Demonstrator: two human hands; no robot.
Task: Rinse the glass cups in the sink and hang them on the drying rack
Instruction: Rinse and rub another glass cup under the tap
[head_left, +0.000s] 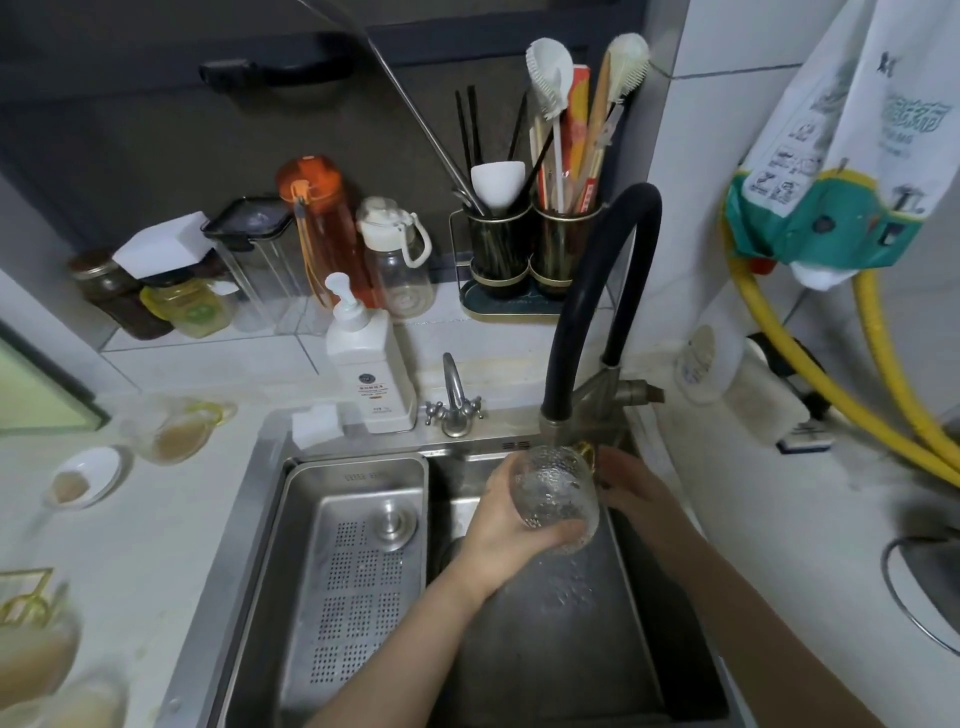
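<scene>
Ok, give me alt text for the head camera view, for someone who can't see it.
A person's left hand holds a textured glass cup under the black-hosed faucet over a steel sink, with the right hand at the cup's gold handle. A perforated steel tray sits in the sink's left side; bottles and utensil holders line the counter behind.

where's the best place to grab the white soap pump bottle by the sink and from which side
Grip the soap bottle round its flat-sided body, coming from the front, over the sink. The thin pump neck is a poor hold, and other bottles stand close behind it; the front is open.
</scene>
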